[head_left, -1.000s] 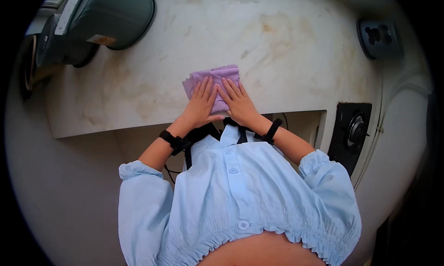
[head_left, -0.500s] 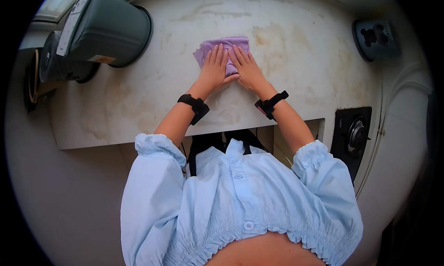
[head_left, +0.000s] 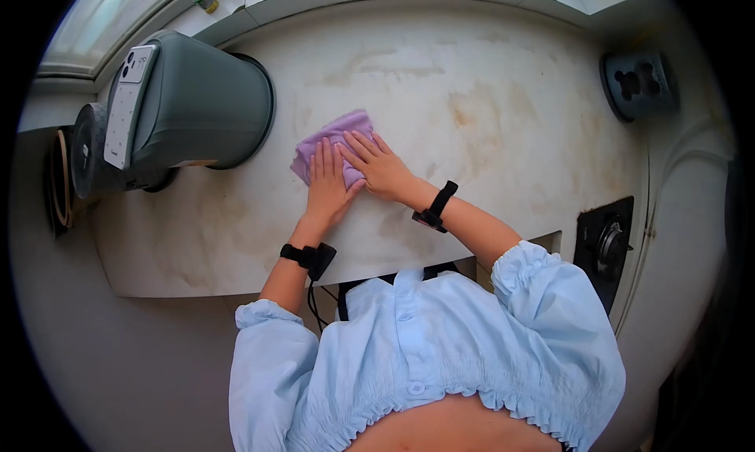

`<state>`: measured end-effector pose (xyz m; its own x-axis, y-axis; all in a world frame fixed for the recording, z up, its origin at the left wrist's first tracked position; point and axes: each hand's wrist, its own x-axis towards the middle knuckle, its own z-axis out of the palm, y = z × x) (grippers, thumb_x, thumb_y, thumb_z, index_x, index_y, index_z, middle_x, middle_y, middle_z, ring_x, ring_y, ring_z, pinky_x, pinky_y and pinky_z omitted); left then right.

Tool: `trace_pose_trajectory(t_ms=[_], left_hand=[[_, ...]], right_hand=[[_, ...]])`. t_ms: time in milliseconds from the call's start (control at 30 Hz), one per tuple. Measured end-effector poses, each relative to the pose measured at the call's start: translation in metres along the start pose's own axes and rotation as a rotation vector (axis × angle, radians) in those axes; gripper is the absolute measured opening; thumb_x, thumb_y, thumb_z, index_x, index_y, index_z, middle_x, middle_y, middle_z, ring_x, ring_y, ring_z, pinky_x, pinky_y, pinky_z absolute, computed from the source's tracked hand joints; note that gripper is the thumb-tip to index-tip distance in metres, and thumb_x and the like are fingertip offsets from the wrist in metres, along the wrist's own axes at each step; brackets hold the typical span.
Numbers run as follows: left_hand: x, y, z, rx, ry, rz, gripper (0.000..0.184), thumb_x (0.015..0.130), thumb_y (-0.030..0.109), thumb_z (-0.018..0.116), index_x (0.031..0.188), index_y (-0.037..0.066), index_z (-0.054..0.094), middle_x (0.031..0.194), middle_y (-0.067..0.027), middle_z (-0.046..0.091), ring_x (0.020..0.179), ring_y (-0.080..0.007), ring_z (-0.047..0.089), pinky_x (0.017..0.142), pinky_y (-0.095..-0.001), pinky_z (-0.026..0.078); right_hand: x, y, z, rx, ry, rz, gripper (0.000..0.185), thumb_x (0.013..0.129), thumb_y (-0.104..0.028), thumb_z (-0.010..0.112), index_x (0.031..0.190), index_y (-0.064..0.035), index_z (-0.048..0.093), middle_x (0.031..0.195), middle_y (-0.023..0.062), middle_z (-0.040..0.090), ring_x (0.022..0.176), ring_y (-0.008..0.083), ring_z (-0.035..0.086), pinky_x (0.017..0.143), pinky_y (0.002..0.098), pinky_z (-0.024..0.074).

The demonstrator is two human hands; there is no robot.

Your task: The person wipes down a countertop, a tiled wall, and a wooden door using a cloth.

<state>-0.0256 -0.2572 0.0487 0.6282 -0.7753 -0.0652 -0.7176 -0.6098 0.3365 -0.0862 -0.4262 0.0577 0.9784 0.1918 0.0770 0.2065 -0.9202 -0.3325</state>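
Observation:
A folded purple cloth point(head_left: 352, 125) lies on the pale, brown-stained countertop point(head_left: 409, 90), left of the view's centre. My left hand point(head_left: 329, 189) rests flat on the cloth's lower part, fingers stretched out and pointing away from me. Beside it, my right hand point(head_left: 383, 169) also presses flat on the cloth from the right, its fingers angled up and to the left. The two hands are close together near the thumbs. Parts of the cloth are hidden beneath the fingers.
A dark green bin point(head_left: 208, 106) with a white phone-like panel point(head_left: 130, 106) stands at left, a round dark container point(head_left: 88, 149) beside it. A small can point(head_left: 206, 1) is on the ledge. At right are a grey container point(head_left: 641, 85) and a black stove point(head_left: 605, 246).
Both hands and the cloth first slid away from me across the countertop, then to the left, closer to the green bin. The camera view shifted, bringing more of the back ledge into sight.

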Motion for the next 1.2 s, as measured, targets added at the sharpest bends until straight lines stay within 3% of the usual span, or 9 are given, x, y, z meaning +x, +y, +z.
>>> trace_pose_trajectory(t_ms=[133, 367, 533, 767, 933, 1033, 1133, 1200], left_hand=[[0.058, -0.057, -0.016, -0.014, 0.047, -0.078, 0.089, 0.091, 0.057, 0.042, 0.146, -0.006, 0.011, 0.153, -0.0252, 0.004, 0.144, -0.0373, 0.001, 0.115, -0.0485, 0.003], [0.087, -0.053, -0.002, 0.075, 0.019, -0.024, 0.090, 0.091, 0.058, 0.041, 0.146, -0.006, 0.011, 0.153, -0.0252, 0.004, 0.143, -0.0390, 0.001, 0.115, -0.0493, 0.003], [0.151, 0.021, 0.014, 0.061, 0.072, 0.093, 0.092, 0.089, 0.062, 0.043, 0.145, -0.007, 0.017, 0.153, -0.0258, 0.008, 0.143, -0.0397, 0.003, 0.114, -0.0496, 0.005], [0.210, 0.129, 0.061, 0.050, 0.088, 0.035, 0.095, 0.088, 0.067, 0.037, 0.145, -0.007, 0.018, 0.152, -0.0270, 0.012, 0.143, -0.0390, 0.006, 0.115, -0.0485, 0.007], [0.170, 0.123, 0.061, 0.010, 0.065, 0.123, 0.092, 0.089, 0.063, 0.039, 0.144, -0.008, 0.018, 0.151, -0.0283, 0.011, 0.142, -0.0398, 0.007, 0.114, -0.0495, 0.006], [0.080, 0.182, 0.058, -0.007, -0.095, 0.225, 0.091, 0.089, 0.059, 0.043, 0.143, -0.009, 0.018, 0.151, -0.0298, 0.011, 0.142, -0.0418, 0.006, 0.114, -0.0516, 0.006], [0.004, 0.238, 0.057, -0.075, -0.262, 0.286, 0.095, 0.086, 0.061, 0.046, 0.142, -0.011, 0.021, 0.150, -0.0313, 0.013, 0.141, -0.0440, 0.007, 0.113, -0.0523, 0.007], [-0.020, 0.258, 0.065, -0.104, -0.299, 0.303, 0.097, 0.085, 0.063, 0.047, 0.141, -0.011, 0.022, 0.149, -0.0319, 0.013, 0.141, -0.0446, 0.007, 0.113, -0.0521, 0.007]], right_hand=[[0.085, 0.027, 0.014, 0.039, 0.060, -0.040, 0.077, 0.079, -0.018, 0.059, 0.147, -0.0097, 0.025, 0.154, 0.0128, 0.021, 0.143, 0.0265, 0.019, 0.115, 0.0447, 0.0171], [0.083, 0.057, 0.013, 0.056, 0.025, 0.002, 0.079, 0.077, -0.014, 0.061, 0.147, -0.0104, 0.025, 0.154, 0.0115, 0.022, 0.142, 0.0258, 0.020, 0.115, 0.0442, 0.0186], [0.032, 0.129, -0.033, 0.033, 0.014, 0.097, 0.080, 0.078, -0.013, 0.059, 0.149, -0.0116, 0.022, 0.154, 0.0121, 0.020, 0.143, 0.0268, 0.018, 0.115, 0.0433, 0.0173], [-0.037, 0.245, -0.032, 0.009, 0.053, 0.050, 0.079, 0.081, -0.020, 0.058, 0.149, -0.0146, 0.019, 0.155, 0.0115, 0.017, 0.143, 0.0270, 0.018, 0.115, 0.0448, 0.0179], [-0.059, 0.203, -0.037, -0.059, -0.009, 0.075, 0.081, 0.080, -0.022, 0.060, 0.149, -0.0110, 0.019, 0.154, 0.0162, 0.017, 0.142, 0.0305, 0.018, 0.114, 0.0468, 0.0171], [-0.162, 0.145, -0.043, 0.128, 0.013, 0.122, 0.086, 0.076, -0.024, 0.065, 0.148, -0.0085, 0.021, 0.153, 0.0186, 0.018, 0.142, 0.0320, 0.018, 0.114, 0.0482, 0.0150], [-0.252, 0.099, -0.067, 0.194, -0.200, 0.183, 0.088, 0.072, -0.023, 0.068, 0.147, -0.0095, 0.025, 0.153, 0.0175, 0.018, 0.142, 0.0306, 0.018, 0.115, 0.0472, 0.0130], [-0.286, 0.088, -0.071, 0.221, -0.217, 0.184, 0.088, 0.070, -0.022, 0.068, 0.147, -0.0089, 0.026, 0.153, 0.0169, 0.019, 0.142, 0.0304, 0.019, 0.115, 0.0466, 0.0136]])
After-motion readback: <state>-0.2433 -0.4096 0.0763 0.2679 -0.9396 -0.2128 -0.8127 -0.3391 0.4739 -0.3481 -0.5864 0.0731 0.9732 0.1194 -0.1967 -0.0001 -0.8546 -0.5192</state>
